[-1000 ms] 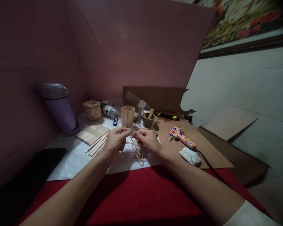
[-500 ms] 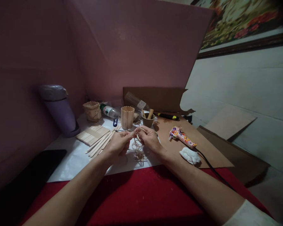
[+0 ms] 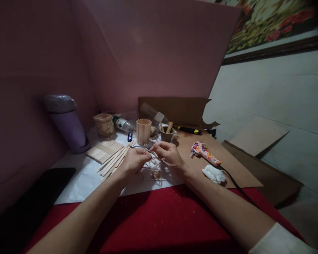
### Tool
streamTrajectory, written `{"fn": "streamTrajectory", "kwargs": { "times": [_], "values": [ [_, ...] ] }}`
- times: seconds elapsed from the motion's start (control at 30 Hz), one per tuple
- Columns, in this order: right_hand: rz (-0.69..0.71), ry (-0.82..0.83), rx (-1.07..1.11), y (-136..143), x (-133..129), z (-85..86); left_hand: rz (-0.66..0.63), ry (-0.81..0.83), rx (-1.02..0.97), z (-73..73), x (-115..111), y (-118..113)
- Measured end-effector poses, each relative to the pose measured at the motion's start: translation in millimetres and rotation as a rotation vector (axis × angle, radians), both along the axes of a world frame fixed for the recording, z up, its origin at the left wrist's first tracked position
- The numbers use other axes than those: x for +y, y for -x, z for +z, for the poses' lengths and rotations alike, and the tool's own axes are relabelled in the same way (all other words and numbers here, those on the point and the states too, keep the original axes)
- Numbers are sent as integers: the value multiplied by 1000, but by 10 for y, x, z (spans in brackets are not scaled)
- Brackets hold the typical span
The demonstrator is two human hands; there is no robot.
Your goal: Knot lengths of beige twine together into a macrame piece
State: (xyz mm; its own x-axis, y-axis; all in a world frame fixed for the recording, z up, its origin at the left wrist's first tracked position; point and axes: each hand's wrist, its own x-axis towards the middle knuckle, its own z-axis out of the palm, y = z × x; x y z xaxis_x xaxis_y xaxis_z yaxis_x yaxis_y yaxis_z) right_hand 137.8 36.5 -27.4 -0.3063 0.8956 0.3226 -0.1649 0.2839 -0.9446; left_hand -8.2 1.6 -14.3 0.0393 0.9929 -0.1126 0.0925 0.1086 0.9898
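In the head view my left hand is closed in a pinch on a thin strand of tan twine. The fingertips of my right hand are also pinched together on the twine, a short gap away. Below and between the hands, a loose tangle of the same twine lies on the white sheet. Just beyond my fingers lies a pair of scissors, blades to the left, the handles partly hidden by my right hand. A cup made of wooden craft sticks stands upright behind the scissors.
Left of my hands lie loose craft sticks and a banded bundle. A patterned glue gun and a white wad rest on cardboard at right. Behind stand a small pot, a plastic bottle and a yellow-black cutter.
My hands, whose fingertips were together, have drawn slightly apart. More of the scissors shows between and behind them.
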Motion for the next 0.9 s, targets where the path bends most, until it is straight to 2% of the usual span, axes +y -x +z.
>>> {"fn": "streamTrajectory", "kwargs": {
  "times": [0.1, 0.23, 0.43, 0.53, 0.63, 0.77, 0.83, 0.9],
  "values": [
    [76, 47, 83, -10, 2, 3, 46, -26, 0, 10, -2, -5],
    [144, 54, 141, -11, -1, 2, 18, 67, -125, 32, -12, 5],
    [76, 12, 62, -26, 16, 13, -116, 142, -399, 104, -38, 76],
    [24, -3, 19, -28, 1, 32, -139, 179, -470, 143, -51, 93],
    [-9, 1, -9, -27, -17, 49, -119, 188, -438, 143, -49, 73],
    [-78, -7, 5, -36, 0, 52, 9, 150, -275, 93, -35, 37],
    [-98, -15, 20, -41, 18, 50, -42, 229, -252, 66, -37, 33],
    [-103, -22, 17, -40, 30, 45, -187, 355, -302, 39, -44, 36]
  ]
}}
